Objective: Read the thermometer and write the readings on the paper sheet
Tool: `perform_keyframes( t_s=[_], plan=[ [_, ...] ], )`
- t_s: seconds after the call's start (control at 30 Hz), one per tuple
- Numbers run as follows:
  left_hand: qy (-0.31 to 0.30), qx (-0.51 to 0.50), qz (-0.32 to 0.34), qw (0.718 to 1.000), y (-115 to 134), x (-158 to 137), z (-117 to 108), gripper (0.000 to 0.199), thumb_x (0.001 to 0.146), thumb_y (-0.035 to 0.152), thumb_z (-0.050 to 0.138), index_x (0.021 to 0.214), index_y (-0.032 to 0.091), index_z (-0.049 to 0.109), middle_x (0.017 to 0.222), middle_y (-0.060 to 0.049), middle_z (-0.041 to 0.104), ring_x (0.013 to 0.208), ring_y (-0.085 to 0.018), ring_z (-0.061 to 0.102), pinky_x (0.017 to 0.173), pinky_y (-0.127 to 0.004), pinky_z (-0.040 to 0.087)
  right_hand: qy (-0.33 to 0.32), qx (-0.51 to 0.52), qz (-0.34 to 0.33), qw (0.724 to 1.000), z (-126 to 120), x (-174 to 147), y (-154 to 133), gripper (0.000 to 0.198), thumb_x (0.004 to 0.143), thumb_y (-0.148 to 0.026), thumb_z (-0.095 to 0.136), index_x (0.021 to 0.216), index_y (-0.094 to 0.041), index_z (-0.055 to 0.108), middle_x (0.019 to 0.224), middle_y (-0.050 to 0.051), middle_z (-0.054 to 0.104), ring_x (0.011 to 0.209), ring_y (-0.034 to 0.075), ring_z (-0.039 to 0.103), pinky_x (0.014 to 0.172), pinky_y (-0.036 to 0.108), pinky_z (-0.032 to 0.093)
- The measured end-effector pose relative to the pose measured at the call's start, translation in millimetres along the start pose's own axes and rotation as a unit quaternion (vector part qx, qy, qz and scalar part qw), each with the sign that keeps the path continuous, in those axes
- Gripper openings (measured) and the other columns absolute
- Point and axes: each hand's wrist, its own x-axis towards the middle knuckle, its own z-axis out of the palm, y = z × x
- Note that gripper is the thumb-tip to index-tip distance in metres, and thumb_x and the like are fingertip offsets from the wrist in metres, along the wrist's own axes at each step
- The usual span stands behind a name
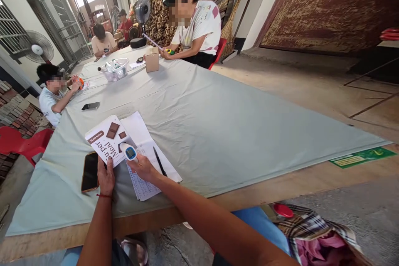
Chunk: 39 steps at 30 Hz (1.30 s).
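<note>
Our left hand (106, 176) grips the pack (106, 136) by its near edge above the table (249, 194). Our right hand (144, 168) is wrapped around the thermometer (129, 152) beside it, over papers (139, 129) bearing a pen (160, 162).

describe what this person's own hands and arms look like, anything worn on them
The left hand is gloveless, with a thin red bracelet around its wrist. The right hand is gloveless too, with no band visible at its wrist. No sleeves show on either forearm.
</note>
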Motion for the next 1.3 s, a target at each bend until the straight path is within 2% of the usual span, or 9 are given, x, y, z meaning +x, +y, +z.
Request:
perform_keyframes(
  t_s=[0.3, 0.43, 0.6, 0.77, 0.97, 1.1, 1.17, 1.23, 1.3],
  plan=[
    [-0.002, -0.027, -0.012, 1.000, 3, -1, 0, 0.062, 0.093, 0.064, 0.059, 0.136, 0.019, 0.054, 0.133, -0.015, 0.066, 0.123, -0.029, 0.063, 0.109, -0.046, 0.048, 0.016, 0.020, 0.010, 1.000, 2, -2, -5, 0.021, 0.085, -0.036, 0.061, 0.072, -0.023, 0.051, 0.055, -0.005, 0.052, 0.058, 0.014, 0.050, 0.060, 0.027, 0.040],
    [-0.014, -0.043, 0.001, 0.999, 6, -1, 1, 0.064, 0.092, 0.062, 0.062, 0.137, 0.020, 0.049, 0.129, -0.015, 0.066, 0.118, -0.028, 0.064, 0.105, -0.045, 0.050, -0.018, 0.057, 0.027, 0.998, -2, -2, -12, 0.018, 0.081, -0.033, 0.061, 0.070, -0.023, 0.051, 0.055, -0.006, 0.051, 0.058, 0.014, 0.050, 0.061, 0.027, 0.040],
    [-0.014, -0.042, 0.028, 0.999, 3, 0, 0, 0.075, 0.092, 0.063, 0.060, 0.148, 0.019, 0.037, 0.136, -0.019, 0.060, 0.126, -0.030, 0.060, 0.109, -0.047, 0.048, -0.045, 0.121, -0.008, 0.992, -10, -10, -29, 0.021, 0.079, -0.037, 0.062, 0.067, -0.021, 0.053, 0.060, -0.004, 0.058, 0.061, 0.013, 0.051, 0.061, 0.026, 0.040],
    [-0.016, -0.025, 0.041, 0.999, 0, 0, -2, 0.078, 0.090, 0.062, 0.064, 0.150, 0.020, 0.037, 0.142, -0.018, 0.056, 0.134, -0.031, 0.055, 0.114, -0.049, 0.044, 0.013, 0.170, -0.066, 0.983, -30, -38, -64, 0.029, 0.077, -0.049, 0.066, 0.074, -0.021, 0.058, 0.064, -0.004, 0.059, 0.061, 0.013, 0.051, 0.060, 0.026, 0.040],
    [-0.034, -0.052, 0.024, 0.998, 4, 3, -3, 0.081, 0.084, 0.061, 0.071, 0.147, 0.021, 0.042, 0.141, -0.018, 0.058, 0.131, -0.033, 0.057, 0.113, -0.051, 0.046, 0.054, 0.181, -0.081, 0.979, -60, -76, -88, 0.033, 0.072, -0.047, 0.072, 0.091, -0.021, 0.067, 0.068, -0.003, 0.061, 0.062, 0.013, 0.052, 0.059, 0.026, 0.043],
    [-0.040, -0.066, 0.010, 0.997, 7, 5, -4, 0.077, 0.082, 0.060, 0.074, 0.143, 0.022, 0.047, 0.139, -0.017, 0.061, 0.129, -0.034, 0.059, 0.112, -0.052, 0.047, 0.062, 0.140, -0.092, 0.984, -74, -85, -84, 0.040, 0.075, -0.048, 0.072, 0.104, -0.020, 0.071, 0.078, 0.000, 0.068, 0.069, 0.016, 0.059, 0.063, 0.028, 0.047],
    [-0.038, -0.063, 0.015, 0.997, 8, 5, -4, 0.075, 0.082, 0.059, 0.075, 0.141, 0.022, 0.049, 0.138, -0.016, 0.062, 0.129, -0.034, 0.060, 0.112, -0.052, 0.048, 0.084, 0.086, -0.100, 0.988, -85, -80, -78, 0.044, 0.079, -0.048, 0.070, 0.113, -0.020, 0.070, 0.088, 0.003, 0.072, 0.078, 0.020, 0.063, 0.069, 0.030, 0.050],
    [-0.036, -0.057, 0.025, 0.997, 9, 6, -3, 0.073, 0.081, 0.059, 0.076, 0.138, 0.022, 0.051, 0.137, -0.016, 0.062, 0.128, -0.033, 0.060, 0.112, -0.052, 0.048, 0.135, -0.030, -0.094, 0.986, -104, -69, -69, 0.045, 0.083, -0.045, 0.068, 0.121, -0.020, 0.068, 0.102, 0.006, 0.073, 0.092, 0.023, 0.066, 0.077, 0.032, 0.052],
    [-0.035, -0.054, 0.029, 0.998, 10, 5, -2, 0.072, 0.080, 0.061, 0.075, 0.136, 0.021, 0.053, 0.135, -0.016, 0.063, 0.127, -0.033, 0.061, 0.112, -0.052, 0.048, 0.199, -0.226, -0.037, 0.953, -127, -54, -57, 0.042, 0.084, -0.037, 0.069, 0.122, -0.019, 0.068, 0.115, 0.011, 0.069, 0.105, 0.027, 0.064, 0.084, 0.034, 0.052]
  ],
)
